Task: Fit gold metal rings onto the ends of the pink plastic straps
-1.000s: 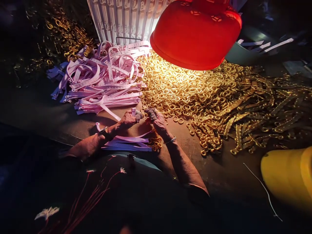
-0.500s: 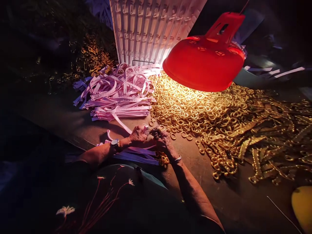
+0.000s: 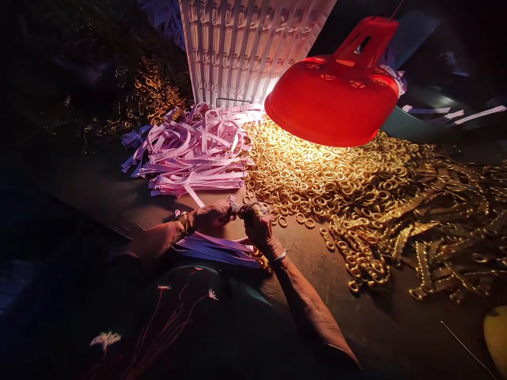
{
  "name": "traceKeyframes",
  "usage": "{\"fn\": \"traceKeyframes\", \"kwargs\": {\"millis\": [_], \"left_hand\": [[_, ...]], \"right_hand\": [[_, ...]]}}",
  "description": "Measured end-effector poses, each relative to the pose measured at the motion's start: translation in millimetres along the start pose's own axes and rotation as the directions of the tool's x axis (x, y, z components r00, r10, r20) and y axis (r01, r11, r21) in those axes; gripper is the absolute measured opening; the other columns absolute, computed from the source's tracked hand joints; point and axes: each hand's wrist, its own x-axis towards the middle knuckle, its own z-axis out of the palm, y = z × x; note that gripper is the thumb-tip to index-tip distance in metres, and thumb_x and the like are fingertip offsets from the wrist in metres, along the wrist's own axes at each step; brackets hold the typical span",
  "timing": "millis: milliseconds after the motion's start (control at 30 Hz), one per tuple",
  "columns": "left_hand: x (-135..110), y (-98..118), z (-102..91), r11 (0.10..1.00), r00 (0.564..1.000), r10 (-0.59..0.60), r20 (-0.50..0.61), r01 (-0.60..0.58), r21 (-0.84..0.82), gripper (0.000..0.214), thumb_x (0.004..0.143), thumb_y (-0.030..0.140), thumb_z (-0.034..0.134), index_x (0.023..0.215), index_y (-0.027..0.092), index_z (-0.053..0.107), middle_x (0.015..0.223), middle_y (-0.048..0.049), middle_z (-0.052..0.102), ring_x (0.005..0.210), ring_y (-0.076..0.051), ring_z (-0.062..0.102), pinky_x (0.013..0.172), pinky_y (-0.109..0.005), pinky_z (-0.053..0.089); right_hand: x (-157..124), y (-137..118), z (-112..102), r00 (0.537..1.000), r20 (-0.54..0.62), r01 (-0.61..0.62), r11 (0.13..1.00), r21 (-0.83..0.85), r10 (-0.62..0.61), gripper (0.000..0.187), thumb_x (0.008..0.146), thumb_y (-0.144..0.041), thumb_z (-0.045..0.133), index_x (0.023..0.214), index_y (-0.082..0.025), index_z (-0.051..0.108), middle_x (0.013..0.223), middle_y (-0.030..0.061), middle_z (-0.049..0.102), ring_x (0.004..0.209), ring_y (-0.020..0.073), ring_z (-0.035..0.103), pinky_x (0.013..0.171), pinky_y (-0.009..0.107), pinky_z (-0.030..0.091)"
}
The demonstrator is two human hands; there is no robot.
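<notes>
My left hand (image 3: 209,217) and my right hand (image 3: 257,224) meet at the table's near edge, fingers pinched together on a pale pink plastic strip (image 3: 233,206). The right fingertips are wrapped in cloth tape; whether they also hold a gold ring is hidden. Beneath my wrists lies a small stack of pink strips (image 3: 216,248) with gold rings at their right end. A large heap of loose gold rings (image 3: 317,174) spreads just beyond my hands.
A tangled pile of pink strips (image 3: 194,148) lies at the back left, in front of a white ribbed panel (image 3: 245,47). A red lamp shade (image 3: 332,100) hangs low over the rings. Gold ring strips (image 3: 435,232) lie right; a yellow object (image 3: 497,332) sits at bottom right.
The view shifted up and left early on. My hands came together and lifted slightly, both now pinching the strip's end; the left wrist turned.
</notes>
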Motion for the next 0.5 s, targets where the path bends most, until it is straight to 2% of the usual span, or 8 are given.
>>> {"fn": "traceKeyframes", "kwargs": {"millis": [67,133,167,233,300,367,433,500], "left_hand": [[7,-5,-1.9,0.995,0.997,-0.057,0.053,0.061,-0.081,0.025,0.075,0.032,0.075,0.067,0.012,0.06,0.047,0.002,0.044,0.039,-0.005,0.032,0.04,-0.021,0.02],[13,-6,-1.5,0.989,0.995,-0.069,0.068,0.077,-0.124,0.026,0.073,0.033,0.077,0.074,0.012,0.063,0.053,0.0001,0.049,0.043,-0.005,0.036,0.043,-0.02,0.024],[16,-6,-0.9,0.986,0.994,-0.074,0.077,0.084,-0.142,0.028,0.072,0.035,0.078,0.078,0.011,0.064,0.057,-0.0013,0.052,0.045,-0.006,0.039,0.044,-0.02,0.027],[22,-3,0.6,0.975,0.993,-0.08,0.083,0.096,-0.202,0.033,0.071,0.039,0.078,0.083,0.011,0.065,0.064,-0.004,0.058,0.051,-0.008,0.046,0.048,-0.02,0.032],[27,1,2.2,0.943,0.992,-0.098,0.08,0.118,-0.31,0.035,0.073,0.042,0.077,0.086,0.012,0.066,0.069,-0.0063,0.062,0.056,-0.01,0.05,0.051,-0.02,0.036],[32,4,3.9,0.897,0.99,-0.138,0.041,0.142,-0.419,0.033,0.075,0.042,0.075,0.085,0.012,0.066,0.072,-0.0074,0.064,0.057,-0.011,0.052,0.051,-0.021,0.037],[35,5,5.6,0.873,0.985,-0.17,-0.019,0.141,-0.466,0.028,0.076,0.038,0.075,0.083,0.012,0.066,0.073,-0.0074,0.064,0.057,-0.011,0.051,0.05,-0.022,0.037],[37,5,7.6,0.877,0.984,-0.162,-0.08,0.107,-0.469,0.025,0.078,0.033,0.075,0.084,0.011,0.066,0.076,-0.0074,0.065,0.06,-0.011,0.054,0.052,-0.022,0.04]], "right_hand": [[2,1,2,0.999,0.002,-0.042,0.995,0.09,0.042,0.022,0.093,-0.034,0.049,0.079,-0.021,0.059,0.072,0.0059,0.063,0.066,0.017,0.056,0.065,0.029,0.043],[10,5,-2,0.983,-0.009,-0.174,0.953,0.249,0.182,0.024,0.093,-0.04,0.053,0.08,-0.021,0.06,0.073,0.0045,0.063,0.067,0.0168,0.057,0.066,0.03,0.045],[17,8,-6,0.962,-0.005,-0.253,0.894,0.371,0.274,0.025,0.092,-0.044,0.055,0.082,-0.021,0.06,0.074,0.0037,0.063,0.068,0.0165,0.057,0.067,0.03,0.047],[30,17,-16,0.896,0.04,-0.36,0.673,0.646,0.442,0.028,0.087,-0.05,0.061,0.086,-0.022,0.061,0.078,0.0031,0.065,0.071,0.0162,0.06,0.069,0.031,0.05],[42,25,-27,0.842,0.111,-0.369,0.414,0.832,0.528,0.029,0.08,-0.05,0.069,0.086,-0.024,0.06,0.084,0.0035,0.067,0.076,0.0171,0.063,0.071,0.034,0.053],[49,30,-35,0.82,0.163,-0.361,0.277,0.89,0.548,0.029,0.076,-0.048,0.073,0.085,-0.025,0.058,0.084,0.0033,0.066,0.074,0.0173,0.063,0.067,0.034,0.054],[49,28,-37,0.805,0.216,-0.412,0.258,0.874,0.553,0.03,0.076,-0.047,0.074,0.081,-0.025,0.054,0.076,0.0007,0.061,0.062,0.0145,0.056,0.053,0.03,0.048],[44,21,-33,0.802,0.246,-0.473,0.327,0.818,0.544,0.032,0.077,-0.048,0.074,0.08,-0.024,0.052,0.066,-0.0027,0.053,0.051,0.0106,0.045,0.044,0.025,0.037]]}}
